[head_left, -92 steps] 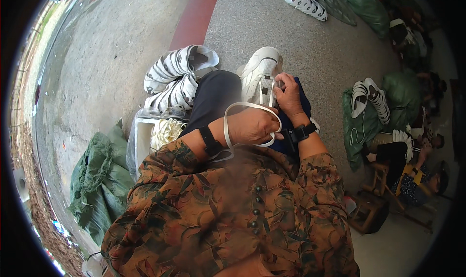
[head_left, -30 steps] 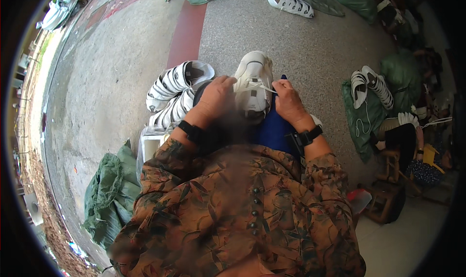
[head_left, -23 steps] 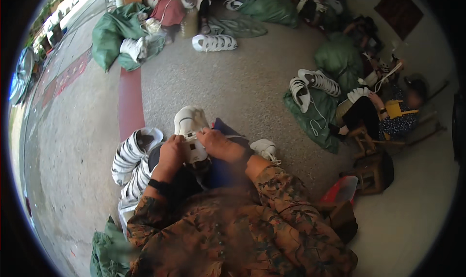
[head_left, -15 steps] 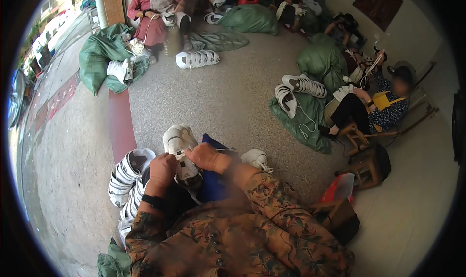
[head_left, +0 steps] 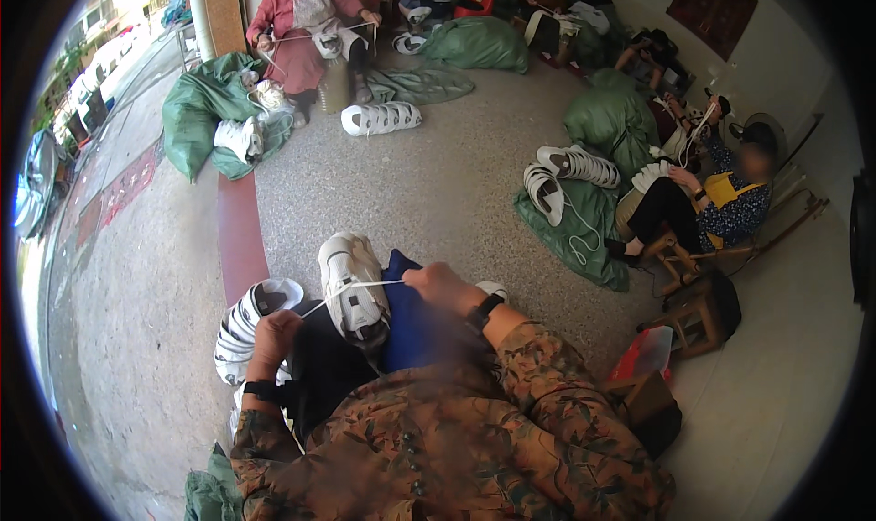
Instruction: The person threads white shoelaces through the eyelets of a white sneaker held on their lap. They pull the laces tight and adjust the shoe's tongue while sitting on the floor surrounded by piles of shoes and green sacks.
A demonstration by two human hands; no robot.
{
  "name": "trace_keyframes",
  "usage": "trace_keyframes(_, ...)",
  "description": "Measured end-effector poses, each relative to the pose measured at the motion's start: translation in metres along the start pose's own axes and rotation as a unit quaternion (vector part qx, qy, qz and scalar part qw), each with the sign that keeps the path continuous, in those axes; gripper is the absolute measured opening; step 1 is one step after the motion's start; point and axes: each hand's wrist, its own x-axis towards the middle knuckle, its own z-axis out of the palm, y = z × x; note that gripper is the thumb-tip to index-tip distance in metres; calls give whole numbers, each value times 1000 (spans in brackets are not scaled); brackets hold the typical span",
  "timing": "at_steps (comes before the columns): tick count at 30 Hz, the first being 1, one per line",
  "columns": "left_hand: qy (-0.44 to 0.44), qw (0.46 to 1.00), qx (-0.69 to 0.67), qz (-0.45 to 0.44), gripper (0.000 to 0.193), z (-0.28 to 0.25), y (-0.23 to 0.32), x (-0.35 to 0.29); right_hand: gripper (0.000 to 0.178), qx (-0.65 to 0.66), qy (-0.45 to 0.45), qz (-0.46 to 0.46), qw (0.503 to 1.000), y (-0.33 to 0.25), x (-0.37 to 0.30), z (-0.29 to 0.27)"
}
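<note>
Grips the white lace (head_left: 380, 284) between closed fingers of left hand (head_left: 275, 336) and right hand (head_left: 436, 285), drawn straight over the pale shoe (head_left: 358, 299) between them. Seems light, limp, perhaps slippery; best pinched firmly, just inward of each hand.

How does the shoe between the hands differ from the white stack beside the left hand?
The shoe is single; the stack looks like several nested. The shoe is plainer; the stack dark-banded. Left hand and right hand hold the shoe's lace; neither holds the stack. Both are whitish.
</note>
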Motion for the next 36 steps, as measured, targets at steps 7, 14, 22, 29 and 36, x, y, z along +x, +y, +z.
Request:
trace_keyframes(7, 56, 965, -137, -215, 6, -65, -93, -100, 17, 13, 98, 227, 969, 69, -107, -62)
trace_keyframes(14, 117, 925, -113, -344, 2, -121, -147, -220, 24, -24, 99, 368, 924, 141, -248, -125)
trace_keyframes(22, 109, 881, -55, -457, 6, -149, -165, -302, 15, -76, 111, 435, 890, 173, -368, -137)
trace_keyframes(29, 60, 866, 54, -494, 9, -102, -178, -297, 12, -201, -148, 499, 830, 184, -404, -122)
trace_keyframes(36, 16, 861, -338, -380, 17, -39, -49, -122, 12, 409, -157, 464, 770, 48, -127, -72)
